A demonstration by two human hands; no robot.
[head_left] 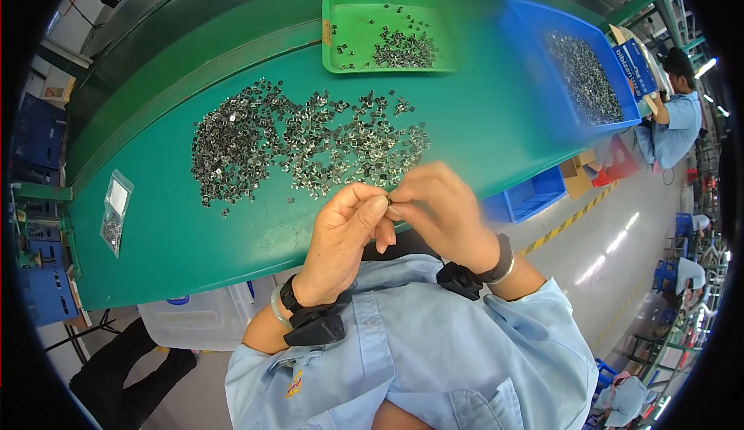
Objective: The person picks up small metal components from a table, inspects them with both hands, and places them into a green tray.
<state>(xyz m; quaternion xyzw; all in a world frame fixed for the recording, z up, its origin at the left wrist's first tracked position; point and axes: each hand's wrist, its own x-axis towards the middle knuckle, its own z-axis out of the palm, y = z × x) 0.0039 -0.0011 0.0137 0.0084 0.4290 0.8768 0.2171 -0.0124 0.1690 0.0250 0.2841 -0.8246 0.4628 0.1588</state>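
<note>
At the table's near edge my left hand (345,232) and my right hand (446,209) meet, thumbs and forefingers pinched together. Between the fingertips sits a small dark metal part (389,200), mostly covered, and both hands grip it. Just beyond them a wide spread of small black and silver metal parts (353,139) lies on the green tabletop (263,236). To its left the same sort of parts form a denser heap (232,139).
A green tray (332,54) with more small parts stands at the back. At right is a blue bin (535,66) full of parts, above an empty-looking blue crate (535,195). A clear plastic bag (116,213) lies far left. Another person (676,132) works beyond the bin.
</note>
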